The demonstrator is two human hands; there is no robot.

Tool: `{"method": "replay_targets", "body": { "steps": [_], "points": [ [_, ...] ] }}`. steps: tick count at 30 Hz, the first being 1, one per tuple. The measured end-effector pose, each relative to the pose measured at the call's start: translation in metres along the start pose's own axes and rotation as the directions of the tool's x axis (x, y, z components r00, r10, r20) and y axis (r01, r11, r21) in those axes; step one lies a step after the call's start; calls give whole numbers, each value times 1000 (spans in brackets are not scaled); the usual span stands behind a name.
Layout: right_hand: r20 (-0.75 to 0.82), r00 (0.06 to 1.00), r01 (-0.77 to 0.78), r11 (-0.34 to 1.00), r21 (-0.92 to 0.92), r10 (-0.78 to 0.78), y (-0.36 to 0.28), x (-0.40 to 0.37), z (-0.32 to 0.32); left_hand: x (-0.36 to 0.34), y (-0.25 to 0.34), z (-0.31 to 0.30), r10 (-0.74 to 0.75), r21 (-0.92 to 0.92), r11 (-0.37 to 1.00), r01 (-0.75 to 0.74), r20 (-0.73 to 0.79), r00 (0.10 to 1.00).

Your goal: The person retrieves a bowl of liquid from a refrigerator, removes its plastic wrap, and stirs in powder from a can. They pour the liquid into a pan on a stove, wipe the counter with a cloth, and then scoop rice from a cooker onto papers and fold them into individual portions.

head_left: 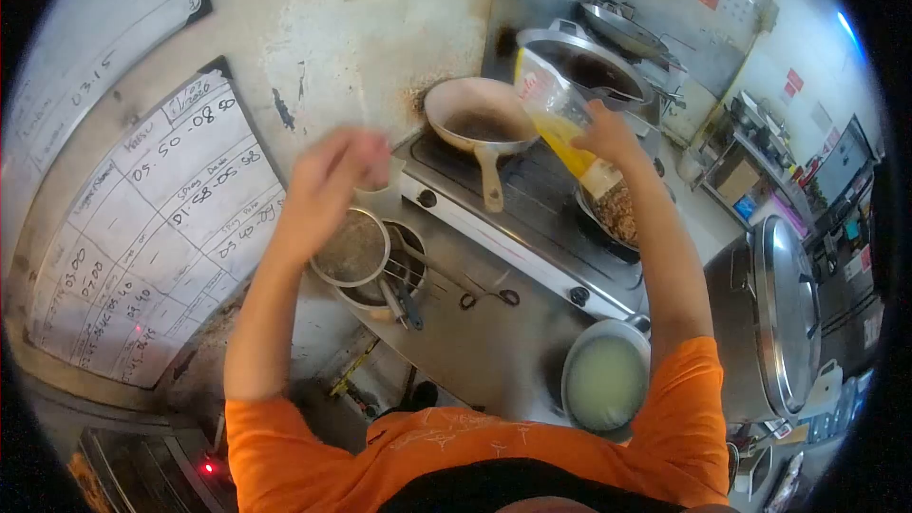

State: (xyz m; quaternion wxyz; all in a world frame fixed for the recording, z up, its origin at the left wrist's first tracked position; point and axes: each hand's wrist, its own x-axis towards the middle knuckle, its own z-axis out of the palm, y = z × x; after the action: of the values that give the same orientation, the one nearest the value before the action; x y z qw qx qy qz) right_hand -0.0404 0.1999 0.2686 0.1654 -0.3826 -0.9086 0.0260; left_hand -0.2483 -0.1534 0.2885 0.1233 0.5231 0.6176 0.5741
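My right hand (610,138) grips a clear plastic pouch of yellow cooking oil (562,141), which hangs over the stove between two pans. Left of the pouch, a light-coloured frying pan (454,100) with a dark patch inside sits on a burner, its handle towards me. Below the pouch is a pan of brown chopped food (617,214), partly hidden by my forearm. My left hand (353,163) is raised at the stove's left end, its fingers blurred by motion. It overlaps a pale cup (382,192) in this view.
A mesh strainer (351,245) rests over a metal pot with utensils. Scissors (489,296) lie on the steel counter (475,351). A bowl of pale green liquid (605,382) stands by the stove (503,247); a large lidded pot (784,313) is at right. Behind stands a big wok (594,66).
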Motion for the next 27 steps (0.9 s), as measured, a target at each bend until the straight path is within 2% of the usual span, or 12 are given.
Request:
{"method": "replay_targets", "body": {
  "steps": [3,6,8,12,15,19,21,22,23,24,25,27],
  "points": [
    [47,999,-15,989,-150,22,0,23,11,-70,-60,-39,-236,-24,972,235,-70,969],
    [80,997,0,979,-203,17,1,44,21,-150,-142,-57,-518,-193,855,482,-247,819],
    [118,993,18,969,-248,12,6,59,31,-216,-211,-72,-619,-148,783,604,-276,735],
    [114,993,-8,958,-288,42,4,77,41,-289,-254,-62,-821,-498,570,654,-386,421],
    [67,996,-34,963,-268,54,-7,79,44,-324,-294,-64,-905,-507,424,751,-260,335],
    [11,1000,-12,985,-173,14,-23,78,43,-366,-355,-49,-917,-354,388,851,-241,318],
    [26,1000,-15,990,-142,18,-33,74,39,-417,-420,-54,-827,-904,103,415,154,541],
    [62,998,-8,990,-140,17,-38,71,35,-416,-420,-52,-828,-901,101,421,159,538],
    [97,995,-2,990,-138,15,-40,67,32,-415,-420,-45,-893,-309,388,868,105,437],
    [97,995,-7,990,-138,21,-39,65,30,-415,-419,-40,-914,482,346,805,-19,404],
    [115,993,21,987,-159,-3,-37,62,28,-416,-417,-37,-914,485,347,803,-17,405],
    [130,991,47,982,-181,-24,-31,59,21,-427,-417,-33,-857,942,283,181,163,489]
  ]
}}
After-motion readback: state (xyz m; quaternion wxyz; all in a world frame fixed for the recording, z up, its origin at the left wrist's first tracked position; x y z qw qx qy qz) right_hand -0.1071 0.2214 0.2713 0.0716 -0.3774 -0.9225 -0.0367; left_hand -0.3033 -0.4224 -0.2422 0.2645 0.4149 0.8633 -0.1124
